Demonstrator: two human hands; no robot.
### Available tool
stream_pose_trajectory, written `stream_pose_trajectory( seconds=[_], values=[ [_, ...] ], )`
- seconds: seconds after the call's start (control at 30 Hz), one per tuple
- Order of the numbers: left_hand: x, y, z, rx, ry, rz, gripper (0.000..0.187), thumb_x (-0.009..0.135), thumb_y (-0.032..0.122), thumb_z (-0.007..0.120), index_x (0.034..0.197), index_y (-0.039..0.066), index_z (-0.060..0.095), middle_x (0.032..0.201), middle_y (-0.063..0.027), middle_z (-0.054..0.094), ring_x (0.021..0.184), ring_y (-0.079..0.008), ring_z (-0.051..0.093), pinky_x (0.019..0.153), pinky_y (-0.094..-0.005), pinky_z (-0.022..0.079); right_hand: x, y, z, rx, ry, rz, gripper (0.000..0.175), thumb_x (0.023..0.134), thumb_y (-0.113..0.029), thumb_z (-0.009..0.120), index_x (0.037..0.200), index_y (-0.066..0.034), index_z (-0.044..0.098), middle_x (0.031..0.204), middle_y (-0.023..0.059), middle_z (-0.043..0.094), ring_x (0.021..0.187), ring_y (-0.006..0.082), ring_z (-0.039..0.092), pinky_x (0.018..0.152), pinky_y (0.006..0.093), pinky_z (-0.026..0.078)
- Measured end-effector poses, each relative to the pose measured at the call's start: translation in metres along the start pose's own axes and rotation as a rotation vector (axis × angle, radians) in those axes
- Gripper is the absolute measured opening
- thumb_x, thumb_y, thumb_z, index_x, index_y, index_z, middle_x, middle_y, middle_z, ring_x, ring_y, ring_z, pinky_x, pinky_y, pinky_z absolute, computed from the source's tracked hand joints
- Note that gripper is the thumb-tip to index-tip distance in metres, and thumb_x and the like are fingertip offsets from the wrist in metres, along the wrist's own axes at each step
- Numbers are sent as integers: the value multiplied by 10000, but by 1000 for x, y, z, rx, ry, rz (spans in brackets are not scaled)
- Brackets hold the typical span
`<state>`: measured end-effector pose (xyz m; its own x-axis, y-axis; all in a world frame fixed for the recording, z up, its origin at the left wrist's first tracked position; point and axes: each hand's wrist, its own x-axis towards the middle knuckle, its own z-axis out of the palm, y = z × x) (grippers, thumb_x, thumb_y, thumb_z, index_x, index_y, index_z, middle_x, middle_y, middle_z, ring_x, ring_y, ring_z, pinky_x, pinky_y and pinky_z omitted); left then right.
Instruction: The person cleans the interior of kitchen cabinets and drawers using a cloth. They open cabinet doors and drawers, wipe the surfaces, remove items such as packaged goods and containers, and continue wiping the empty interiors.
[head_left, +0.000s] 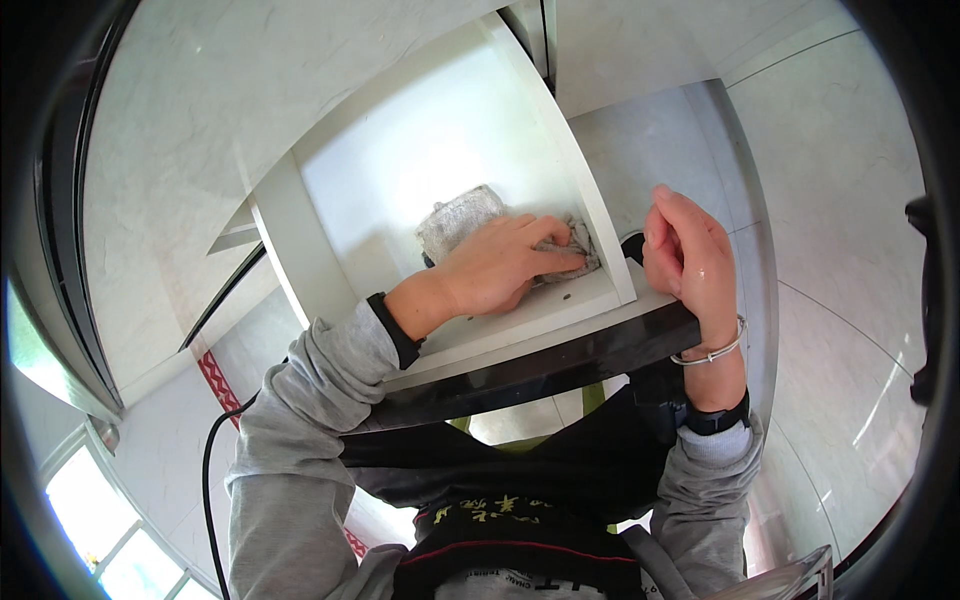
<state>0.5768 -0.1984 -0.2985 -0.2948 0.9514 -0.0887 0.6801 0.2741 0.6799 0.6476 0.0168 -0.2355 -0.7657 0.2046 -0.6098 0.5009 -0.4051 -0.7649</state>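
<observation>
My left hand (499, 266) reaches into an open white drawer (330, 225) and presses a crumpled grey cloth (574, 251) into the near right corner, fingers spread over it. Another grey piece, a folded cloth or pad (459, 217), lies on the drawer bottom just beyond this hand; whether the two pieces are joined is hidden. My right hand (690, 251) is outside the drawer, beyond its right wall, with curled fingers and nothing visible in it. Its wrist, with a bangle and a black band, is by the right end of the dark drawer front (540, 360).
A pale cabinet surface (195, 97) lies beyond and left of the drawer. Tiled wall (840, 225) stands to the right. A black cable (206, 480) hangs at the lower left, near a window (112, 532). A clear plastic edge (814, 574) shows at the lower right.
</observation>
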Motion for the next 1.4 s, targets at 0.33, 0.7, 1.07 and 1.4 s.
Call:
stream_pose_trajectory(
  seconds=[0.33,0.7,1.07,1.4],
  values=[
    [-101,-4,-71,145,-430,-339,331,754,-9,562,945,202,731,913,-26,566,901,-241,565,729,-391,449,-3,-2,-4,22,-22,-33,405,931,-327,575,607,-94,507,459,-63,342,390,30,249,394,227,165],
    [28,4,-8,-102,-59,-108,414,722,-41,563,1072,140,691,986,-59,548,953,-258,576,749,-362,484,-3,-4,-5,3,16,-39,410,947,-312,543,603,-95,497,450,-53,343,385,38,262,406,227,183],
    [9,8,-20,-58,71,-141,350,769,101,623,1094,209,693,930,-65,543,882,-249,579,722,-361,460,-4,-6,0,-67,12,-26,407,959,-286,508,598,-102,472,431,-47,317,388,52,253,416,238,182],
    [-20,10,-44,291,-682,-340,195,796,135,547,930,173,683,902,-73,581,863,-271,581,700,-401,457,-5,-4,-2,-63,1,10,394,943,-309,547,616,-93,506,450,-52,343,391,38,254,410,235,172]
  ],
)
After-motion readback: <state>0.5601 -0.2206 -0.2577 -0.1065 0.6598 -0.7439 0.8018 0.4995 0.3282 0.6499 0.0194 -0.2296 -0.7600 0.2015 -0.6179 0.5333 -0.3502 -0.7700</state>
